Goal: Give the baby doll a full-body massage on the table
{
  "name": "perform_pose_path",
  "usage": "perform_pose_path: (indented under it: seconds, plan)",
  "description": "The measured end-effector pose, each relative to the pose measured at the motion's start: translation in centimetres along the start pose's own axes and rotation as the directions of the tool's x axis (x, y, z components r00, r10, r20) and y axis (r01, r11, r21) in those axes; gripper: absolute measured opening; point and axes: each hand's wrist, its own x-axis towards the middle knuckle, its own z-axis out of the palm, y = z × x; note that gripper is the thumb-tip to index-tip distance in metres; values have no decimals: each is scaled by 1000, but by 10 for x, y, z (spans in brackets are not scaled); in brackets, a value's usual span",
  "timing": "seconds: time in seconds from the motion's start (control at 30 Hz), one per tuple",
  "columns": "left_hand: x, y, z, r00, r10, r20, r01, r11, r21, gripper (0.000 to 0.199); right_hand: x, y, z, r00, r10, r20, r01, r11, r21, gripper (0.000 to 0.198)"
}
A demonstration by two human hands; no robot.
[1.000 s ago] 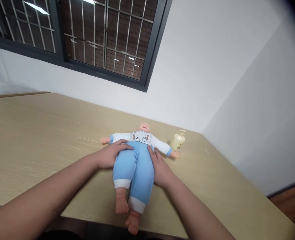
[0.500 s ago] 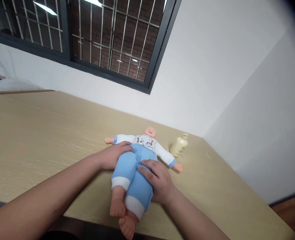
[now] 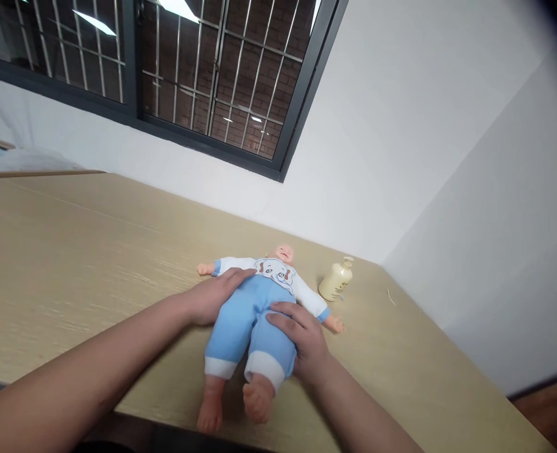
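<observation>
A baby doll [image 3: 241, 308] in blue trousers and a white top with a cartoon animal face lies on its back, head toward the wall and feet toward me. My left hand [image 3: 217, 294] curves around the doll's waist and hip on the left side, its fingertips near the lower edge of the top. Around the thigh on the right side wraps my right hand [image 3: 308, 335], fingers over the front; the thumb is hidden. Both doll arms stretch out sideways. Its feet are apart, close to the table's front edge.
A pale yellow pump bottle [image 3: 336, 283] stands right of the doll on the wooden table [image 3: 94, 251]. Farther right lies a thin, light strip [image 3: 391, 297]. Behind the table are a white wall [image 3: 354, 157] and a barred window [image 3: 222, 75].
The doll's legs have spread from nearly crossed to apart, the right-side foot lifting and shifting right. My left hand's fingers have moved slightly toward the doll's belly. The bottle stays put.
</observation>
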Motion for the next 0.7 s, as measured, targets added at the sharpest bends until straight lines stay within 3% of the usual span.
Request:
perform_pose_path:
  seconds: [0.2,0.33,0.4,0.47,0.53,0.6,0.7]
  plan:
    - [5,-19,-2,997,-18,80,28,993,-115,93,0,-2,3,995,-35,89,37,999,-20,42]
    - [16,-34,3,974,-222,37,221,911,-348,76,-1,-9,9,982,-12,190,33,994,-105,48]
    - [24,-37,7,917,-398,4,355,814,-461,68,0,-12,10,967,-14,253,43,993,-108,58]
    - [32,-35,12,830,-554,-61,458,740,-492,60,0,-15,10,957,-34,290,68,992,-108,66]
    - [37,-30,17,781,-614,-115,505,728,-464,66,0,-16,10,959,-72,276,101,991,-92,70]
    - [39,-25,23,803,-585,-112,497,762,-415,87,0,-17,9,969,-101,226,120,990,-70,69]
    - [37,-21,31,882,-456,-120,408,865,-290,116,-1,-14,8,985,-89,148,95,995,-37,62]
